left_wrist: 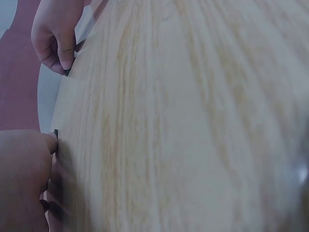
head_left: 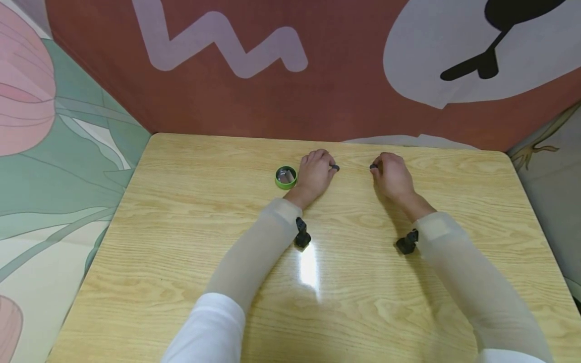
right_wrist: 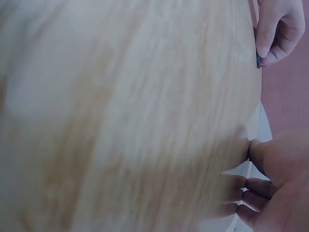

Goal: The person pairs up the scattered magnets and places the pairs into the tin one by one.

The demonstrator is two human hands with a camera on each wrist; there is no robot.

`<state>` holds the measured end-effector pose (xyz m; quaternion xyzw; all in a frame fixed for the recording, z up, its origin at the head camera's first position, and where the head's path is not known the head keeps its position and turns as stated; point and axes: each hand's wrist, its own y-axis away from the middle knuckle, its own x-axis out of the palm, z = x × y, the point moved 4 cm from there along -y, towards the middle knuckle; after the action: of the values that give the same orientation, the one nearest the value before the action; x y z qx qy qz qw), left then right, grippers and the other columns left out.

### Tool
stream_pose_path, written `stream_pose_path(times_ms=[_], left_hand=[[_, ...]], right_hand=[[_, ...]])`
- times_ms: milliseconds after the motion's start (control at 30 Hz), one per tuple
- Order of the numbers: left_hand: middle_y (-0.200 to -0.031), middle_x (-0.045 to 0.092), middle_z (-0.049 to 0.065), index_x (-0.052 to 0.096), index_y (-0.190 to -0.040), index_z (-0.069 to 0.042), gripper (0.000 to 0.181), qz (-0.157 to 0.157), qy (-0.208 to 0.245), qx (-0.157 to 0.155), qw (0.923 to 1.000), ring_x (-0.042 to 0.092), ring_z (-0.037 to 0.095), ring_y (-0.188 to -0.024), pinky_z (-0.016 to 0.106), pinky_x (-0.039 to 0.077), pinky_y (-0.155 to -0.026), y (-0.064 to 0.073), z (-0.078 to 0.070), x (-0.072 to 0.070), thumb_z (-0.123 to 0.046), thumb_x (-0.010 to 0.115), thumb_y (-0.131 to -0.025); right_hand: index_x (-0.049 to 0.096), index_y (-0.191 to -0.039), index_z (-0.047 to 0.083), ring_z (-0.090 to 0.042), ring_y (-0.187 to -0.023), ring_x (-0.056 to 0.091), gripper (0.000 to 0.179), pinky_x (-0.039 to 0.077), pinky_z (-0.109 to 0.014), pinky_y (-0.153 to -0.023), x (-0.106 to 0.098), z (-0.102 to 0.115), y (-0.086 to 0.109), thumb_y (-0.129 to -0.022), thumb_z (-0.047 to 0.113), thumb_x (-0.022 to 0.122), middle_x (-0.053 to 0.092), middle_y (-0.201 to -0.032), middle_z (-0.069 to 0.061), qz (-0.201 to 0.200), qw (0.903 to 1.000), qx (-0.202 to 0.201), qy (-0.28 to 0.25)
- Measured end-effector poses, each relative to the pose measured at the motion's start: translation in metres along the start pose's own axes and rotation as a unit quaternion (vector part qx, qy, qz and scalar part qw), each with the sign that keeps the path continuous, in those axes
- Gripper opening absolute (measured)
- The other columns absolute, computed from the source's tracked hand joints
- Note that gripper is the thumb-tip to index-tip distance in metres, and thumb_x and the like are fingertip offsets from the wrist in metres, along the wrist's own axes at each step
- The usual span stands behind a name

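Both hands point(head_left: 315, 174) point(head_left: 394, 176) pinching small dark pieces point(head_left: 336, 168) point(head_left: 373, 166), long axes sideways, tips facing each other

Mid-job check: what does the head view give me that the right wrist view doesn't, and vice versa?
Head only: the green round tin with metallic-looking pieces inside, beside the left hand, and the pale sleeves on both arms.

Right wrist only: the lower fingers of the right hand, bent to the tabletop, with what look like their reflections.

Both: the two hands, tabletop, reddish wall and the small dark piece pinched in the left hand; the right hand's piece is only a sliver in the wrist view.
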<state>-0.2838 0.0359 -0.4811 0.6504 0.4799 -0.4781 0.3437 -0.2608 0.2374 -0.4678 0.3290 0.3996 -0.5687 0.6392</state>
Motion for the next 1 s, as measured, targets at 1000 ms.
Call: stream_pose_path(times_ms=[1000], left_hand=[[-0.144,0.052,-0.005,0.069,-0.119,-0.025,0.025,0.004,-0.005,0.008,0.9999,0.043,0.016,-0.136,0.036,0.033,-0.113,0.0009,0.0004,0.0003,-0.041,0.057,-0.104]], right_hand=[[0.059,-0.113,-0.015,-0.048,-0.106,0.055,0.023,0.038,-0.059,-0.102,-0.0022,0.0075,-0.0023,-0.104,0.006,0.057,0.06,-0.107,-0.032,-0.031,0.9977,-0.052,0.031]])
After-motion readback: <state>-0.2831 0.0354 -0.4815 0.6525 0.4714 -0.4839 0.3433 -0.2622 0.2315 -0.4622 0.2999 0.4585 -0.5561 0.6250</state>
